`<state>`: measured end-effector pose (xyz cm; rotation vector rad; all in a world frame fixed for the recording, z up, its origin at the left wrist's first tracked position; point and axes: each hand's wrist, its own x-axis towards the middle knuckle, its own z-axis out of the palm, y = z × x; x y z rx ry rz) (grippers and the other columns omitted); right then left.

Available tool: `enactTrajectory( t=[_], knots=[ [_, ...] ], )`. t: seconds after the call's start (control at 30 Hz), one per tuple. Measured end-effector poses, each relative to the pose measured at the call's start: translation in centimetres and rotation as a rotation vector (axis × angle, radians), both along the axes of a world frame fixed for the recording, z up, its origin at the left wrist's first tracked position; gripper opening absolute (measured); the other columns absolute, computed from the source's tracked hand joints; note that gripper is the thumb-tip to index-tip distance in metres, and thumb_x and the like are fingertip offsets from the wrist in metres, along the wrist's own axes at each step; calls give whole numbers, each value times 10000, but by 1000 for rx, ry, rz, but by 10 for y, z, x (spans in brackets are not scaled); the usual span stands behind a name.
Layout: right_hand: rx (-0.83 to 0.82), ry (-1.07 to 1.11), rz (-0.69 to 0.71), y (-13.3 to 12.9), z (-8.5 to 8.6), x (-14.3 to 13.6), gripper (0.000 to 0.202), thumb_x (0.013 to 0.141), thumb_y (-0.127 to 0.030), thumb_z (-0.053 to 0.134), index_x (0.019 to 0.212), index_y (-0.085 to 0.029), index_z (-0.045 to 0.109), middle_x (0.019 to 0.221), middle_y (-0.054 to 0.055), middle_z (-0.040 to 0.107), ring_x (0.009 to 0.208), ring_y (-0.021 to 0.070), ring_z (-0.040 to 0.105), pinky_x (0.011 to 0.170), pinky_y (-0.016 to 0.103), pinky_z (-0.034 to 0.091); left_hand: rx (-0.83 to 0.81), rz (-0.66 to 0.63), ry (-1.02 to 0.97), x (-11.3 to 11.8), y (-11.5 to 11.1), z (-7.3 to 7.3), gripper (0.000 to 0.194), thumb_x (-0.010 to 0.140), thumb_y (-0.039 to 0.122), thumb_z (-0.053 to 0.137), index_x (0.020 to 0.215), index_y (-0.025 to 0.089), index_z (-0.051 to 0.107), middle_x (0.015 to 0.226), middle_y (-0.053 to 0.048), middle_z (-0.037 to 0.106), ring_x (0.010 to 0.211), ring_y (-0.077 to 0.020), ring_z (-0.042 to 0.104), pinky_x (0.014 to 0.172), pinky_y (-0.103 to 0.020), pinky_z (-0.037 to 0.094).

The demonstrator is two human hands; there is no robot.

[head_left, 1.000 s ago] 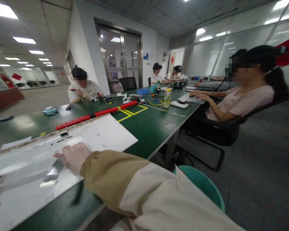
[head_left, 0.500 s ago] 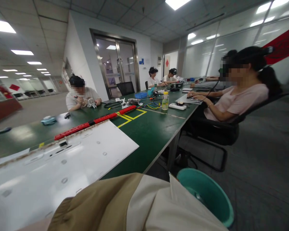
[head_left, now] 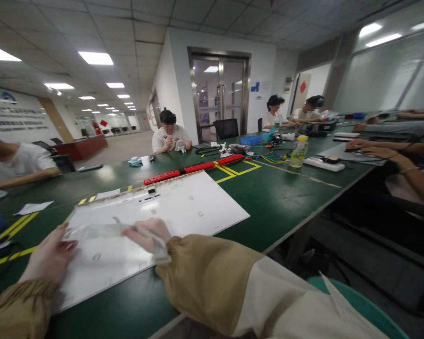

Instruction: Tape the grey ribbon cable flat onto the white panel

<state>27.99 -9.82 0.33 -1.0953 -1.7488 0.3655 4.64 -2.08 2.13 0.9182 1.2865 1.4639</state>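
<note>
My left hand [head_left: 48,256] is at the left, over the edge of a white board [head_left: 183,207] that lies on the table. Its fingers pinch one end of a thin, see-through plastic piece [head_left: 95,230], which looks like a bag or film. Above the middle of the board, my right hand [head_left: 149,234] is closed on the other end. Part of the plastic hangs back over that hand towards the brown sleeve cuff. Motion blur hides its exact shape.
Red power strips [head_left: 198,167] run along the board's far edge on the green table [head_left: 268,202]. Farther right are a yellow-capped bottle [head_left: 298,151] and a white power strip [head_left: 324,163]. A green bucket [head_left: 367,306] stands below the table's right edge. Several people sit around.
My view has swung left. Both hands have come into view over the board with the see-through plastic between them; earlier, only the right sleeve and a bit of forearm showed.
</note>
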Motion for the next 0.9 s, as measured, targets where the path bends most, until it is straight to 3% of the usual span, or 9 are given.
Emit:
enactTrajectory(
  t=[0.03, 0.17, 0.27, 0.47, 0.7, 0.9],
  knots=[
    [-86, 198, -35, 2, 1, 5, 394, 788, -507, 578, 580, -172, 583, 523, -35, 523, 536, 99, 495, 500, 206, 358, 2, 2, -34, -3, 4, -4, 208, 858, 174, 509, 827, 321, 652, 571, 97, 578, 465, -60, 511, 448, -153, 464],
    [-212, 491, -62, 9, 5, 18, 409, 811, -515, 499, 601, -166, 534, 461, -51, 460, 400, 72, 422, 398, 188, 345, 72, -121, -153, -7, 14, -17, 155, 747, 194, 656, 876, 275, 686, 692, 85, 634, 500, -39, 515, 508, -137, 488],
    [-264, 677, -71, 15, 6, 20, 393, 770, -521, 531, 598, -168, 519, 436, -63, 439, 366, 66, 410, 366, 180, 340, 96, -280, -111, -6, 15, -23, 362, 618, 261, 780, 967, 238, 685, 861, 29, 651, 583, -58, 545, 556, -152, 506],
    [-271, 691, -49, 12, 10, 21, 432, 787, -508, 507, 527, -164, 479, 435, -40, 462, 360, 61, 416, 358, 180, 331, 70, -373, -23, -1, 8, -21, 448, 584, 349, 804, 988, 197, 684, 1038, -33, 627, 704, -85, 575, 607, -150, 500],
    [-293, 709, -58, 17, 8, 20, 469, 758, -574, 531, 537, -161, 510, 439, -24, 479, 340, 69, 424, 326, 188, 329, 46, -304, -51, 3, 11, -28, 333, 573, 161, 806, 869, 146, 655, 864, -43, 666, 691, -115, 617, 609, -177, 526],
    [-319, 716, -45, 24, 5, 20, 489, 728, -611, 546, 537, -161, 530, 401, -24, 473, 310, 70, 407, 307, 190, 332, 51, -312, -57, 5, 11, -31, 324, 591, 170, 812, 855, 118, 631, 802, -46, 661, 625, -104, 612, 608, -179, 534]
  ],
)
